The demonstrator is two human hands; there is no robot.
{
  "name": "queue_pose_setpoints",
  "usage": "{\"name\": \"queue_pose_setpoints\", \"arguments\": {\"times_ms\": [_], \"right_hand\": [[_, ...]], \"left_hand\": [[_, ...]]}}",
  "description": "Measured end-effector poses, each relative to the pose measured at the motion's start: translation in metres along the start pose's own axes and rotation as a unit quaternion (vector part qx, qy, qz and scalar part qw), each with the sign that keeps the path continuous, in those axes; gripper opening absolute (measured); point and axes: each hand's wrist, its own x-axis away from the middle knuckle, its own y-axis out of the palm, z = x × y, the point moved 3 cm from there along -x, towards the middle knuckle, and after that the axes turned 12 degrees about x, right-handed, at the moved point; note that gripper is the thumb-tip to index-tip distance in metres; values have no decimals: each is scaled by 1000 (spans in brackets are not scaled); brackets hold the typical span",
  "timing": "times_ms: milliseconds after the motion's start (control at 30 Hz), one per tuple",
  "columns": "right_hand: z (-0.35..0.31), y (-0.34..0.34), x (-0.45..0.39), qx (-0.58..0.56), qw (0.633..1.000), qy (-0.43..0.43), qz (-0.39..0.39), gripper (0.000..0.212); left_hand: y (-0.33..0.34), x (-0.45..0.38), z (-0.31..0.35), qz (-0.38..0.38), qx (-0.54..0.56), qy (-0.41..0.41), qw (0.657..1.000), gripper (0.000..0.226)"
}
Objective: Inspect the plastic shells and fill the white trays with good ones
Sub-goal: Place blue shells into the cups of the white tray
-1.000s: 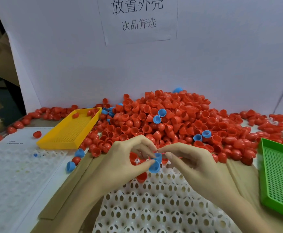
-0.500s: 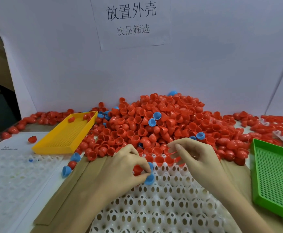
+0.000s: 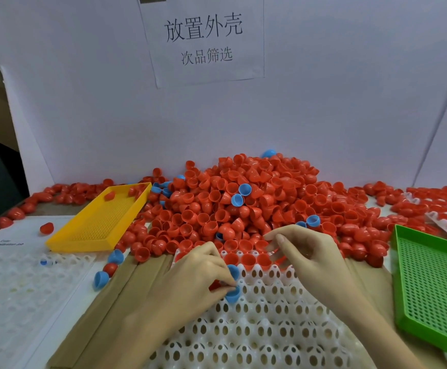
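A: White boards (image 3: 323, 115) wall off the back of the bench (image 3: 105, 310), and a paper sign (image 3: 203, 39) with printed characters hangs on them. What lies in front?

B: One big heap of red shells (image 3: 243, 206), a few blue ones mixed in, spreads from the back wall to the far edge of the white tray (image 3: 257, 328).

A: Where are the hands?

B: Both are over that tray's far end. Left hand (image 3: 198, 278) pinches a blue shell (image 3: 232, 294) between thumb and fingertips, right at the tray's surface. Another blue shell (image 3: 233, 270) sits just behind its fingers.

A: And the right hand (image 3: 305, 251)?

B: Its fingers are curled near the row of red shells seated in the tray's far cups; whether it holds one, I cannot tell.

A: Anything at the sides?

B: Yellow basket (image 3: 100, 222) on the left with two red shells in it, green basket (image 3: 435, 294) on the right, a second white tray (image 3: 9, 288) at the left edge.
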Motion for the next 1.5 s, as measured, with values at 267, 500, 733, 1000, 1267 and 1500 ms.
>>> {"name": "queue_pose_setpoints", "arguments": {"times_ms": [267, 500, 733, 1000, 1267, 1500], "right_hand": [[13, -18, -9, -16, 999, 15, 36, 28], [32, -38, -19, 8, 991, 43, 126, 27], [60, -52, -27, 254, 952, -3, 169, 40], [96, -34, -37, 352, 931, 69, -64, 75], [108, -46, -39, 315, 935, 105, 127, 71], [112, -48, -41, 320, 932, 122, 114, 37]], "left_hand": [[-6, -1, 0, 32, 3, 8, 999, 17], [-1, 0, -1, -10, -12, -13, 1000, 32], [-5, 2, 7, -18, -88, 11, 996, 38], [-15, 3, 16, 0, -75, 44, 996, 45], [-21, 4, 20, 21, -72, 29, 997, 35], [-23, 3, 23, 22, -75, 37, 996, 25]]}}
